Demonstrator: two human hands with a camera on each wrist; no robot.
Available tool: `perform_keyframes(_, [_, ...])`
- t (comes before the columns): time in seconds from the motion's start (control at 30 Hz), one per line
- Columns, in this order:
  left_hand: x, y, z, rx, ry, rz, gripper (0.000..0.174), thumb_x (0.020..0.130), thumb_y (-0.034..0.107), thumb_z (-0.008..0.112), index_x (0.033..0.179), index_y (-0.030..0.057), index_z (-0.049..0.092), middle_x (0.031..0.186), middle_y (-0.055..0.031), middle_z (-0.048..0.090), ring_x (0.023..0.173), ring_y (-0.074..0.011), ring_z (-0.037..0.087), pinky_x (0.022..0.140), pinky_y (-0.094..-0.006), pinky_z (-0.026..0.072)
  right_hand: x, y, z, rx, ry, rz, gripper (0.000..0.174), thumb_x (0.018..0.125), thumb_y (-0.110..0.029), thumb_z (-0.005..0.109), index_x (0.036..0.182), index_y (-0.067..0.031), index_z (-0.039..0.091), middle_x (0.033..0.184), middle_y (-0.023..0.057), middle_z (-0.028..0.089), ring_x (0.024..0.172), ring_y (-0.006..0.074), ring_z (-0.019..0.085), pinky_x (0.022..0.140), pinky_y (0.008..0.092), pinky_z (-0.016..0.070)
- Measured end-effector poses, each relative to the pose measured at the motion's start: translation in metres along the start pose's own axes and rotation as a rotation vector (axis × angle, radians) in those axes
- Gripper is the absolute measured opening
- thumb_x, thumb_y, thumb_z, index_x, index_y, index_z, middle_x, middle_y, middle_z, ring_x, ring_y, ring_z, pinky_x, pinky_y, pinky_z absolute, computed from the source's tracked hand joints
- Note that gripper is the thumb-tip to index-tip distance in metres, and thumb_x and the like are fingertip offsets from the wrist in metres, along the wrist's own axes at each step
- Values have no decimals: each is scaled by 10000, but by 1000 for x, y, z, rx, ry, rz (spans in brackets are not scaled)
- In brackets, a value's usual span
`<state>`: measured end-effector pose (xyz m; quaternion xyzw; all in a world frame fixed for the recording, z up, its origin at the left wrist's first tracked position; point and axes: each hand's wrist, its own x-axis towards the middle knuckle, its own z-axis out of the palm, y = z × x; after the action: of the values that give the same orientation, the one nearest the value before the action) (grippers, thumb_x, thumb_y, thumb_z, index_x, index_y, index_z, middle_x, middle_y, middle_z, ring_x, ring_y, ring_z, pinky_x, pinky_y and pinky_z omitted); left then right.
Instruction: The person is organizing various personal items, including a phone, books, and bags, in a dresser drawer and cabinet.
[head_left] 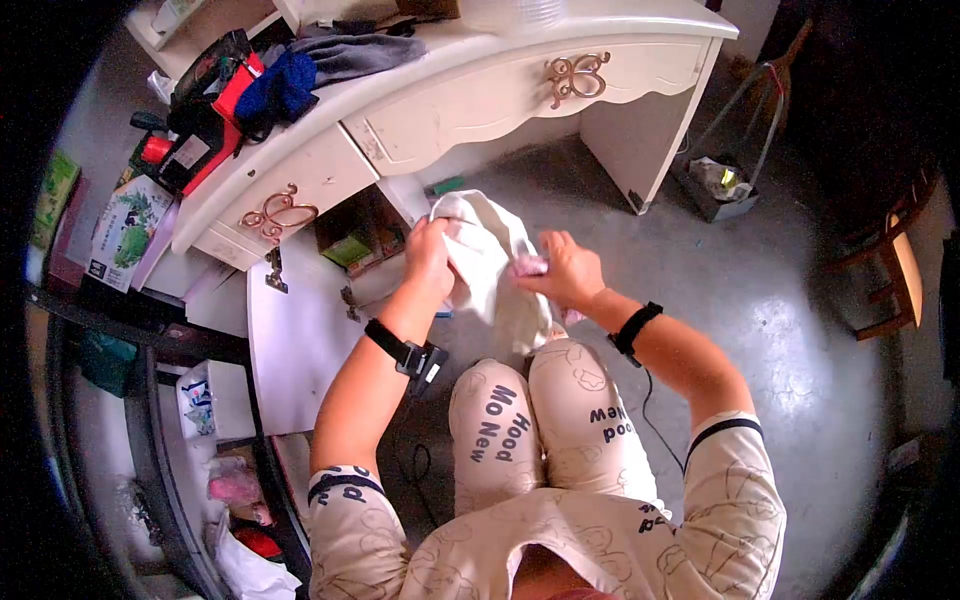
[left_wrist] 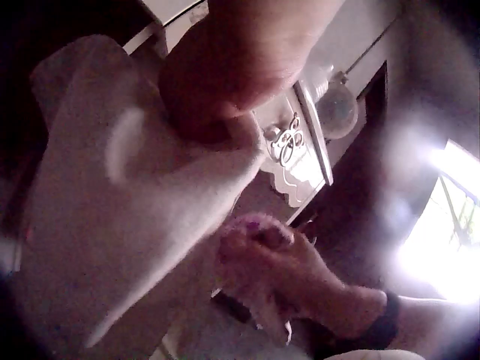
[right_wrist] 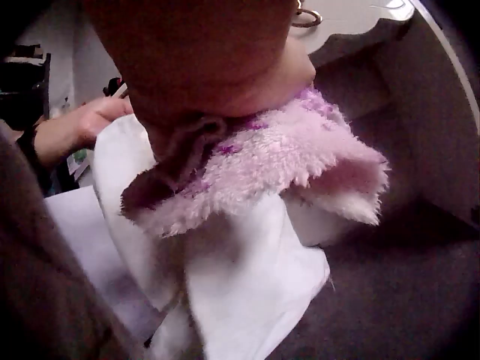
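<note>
My left hand (head_left: 430, 258) grips a white piece of fabric (head_left: 482, 250) by its upper edge, thumb curled over it in the left wrist view. The fabric hangs in loose folds in front of the knees. In my right hand (head_left: 572, 272) is a pink fluffy cloth (right_wrist: 277, 161) with purple flecks, bunched under the fingers. In the right wrist view the pink cloth overlaps the white fabric (right_wrist: 247, 277), whose lower part drops below it. The right palm is hidden from the head view.
A cream desk (head_left: 480, 110) with ornate handles curves ahead, with a red and black bag (head_left: 225, 115) and dark clothes on top. An opened cabinet door (head_left: 300, 340) stands at left. A dustpan (head_left: 722, 190) and a wooden chair (head_left: 900, 265) are at right. A cable (head_left: 660, 425) trails across the floor.
</note>
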<state>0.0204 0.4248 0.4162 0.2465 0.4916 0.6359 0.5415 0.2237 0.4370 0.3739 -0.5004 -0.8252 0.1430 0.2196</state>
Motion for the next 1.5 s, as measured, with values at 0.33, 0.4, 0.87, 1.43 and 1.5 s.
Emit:
perform_keyframes(0.33, [30,13,-60,82,57,-37,247,788,175,488,951,-6,533,952,-139,574,813,-249,588,748,-392,491,20,56,-10,-151,-9,190,233,745,-326,535,815,-118,612,790,122,625,779,307,605,662,414,482])
perform_keyframes(0.4, [2,25,-44,246,37,-19,293,749,230,553,941,9,539,925,-138,582,792,-251,591,739,-385,489,29,56,-33,-136,20,206,245,751,-328,532,839,-110,602,787,147,620,762,319,603,658,409,477])
perform_keyframes(0.87, [-28,15,-75,1934,64,-38,180,745,144,565,840,0,617,929,-206,607,875,-290,604,715,-370,489,49,54,-128,-252,77,179,209,737,-241,546,863,-79,586,808,147,627,800,322,605,687,404,479])
perform_keyframes(1.43, [-25,72,-100,906,-81,-271,218,812,300,591,870,93,554,571,46,443,428,-42,352,376,-182,288,75,43,-164,-518,-57,126,271,671,-319,598,790,-81,655,785,116,641,730,318,619,630,371,500])
perform_keyframes(1.5, [-31,80,-97,844,-80,-247,223,832,340,557,848,117,554,602,62,453,434,-26,351,379,-174,289,76,55,-167,-468,-69,99,294,664,-336,605,818,-90,648,800,115,640,744,317,616,637,368,498])
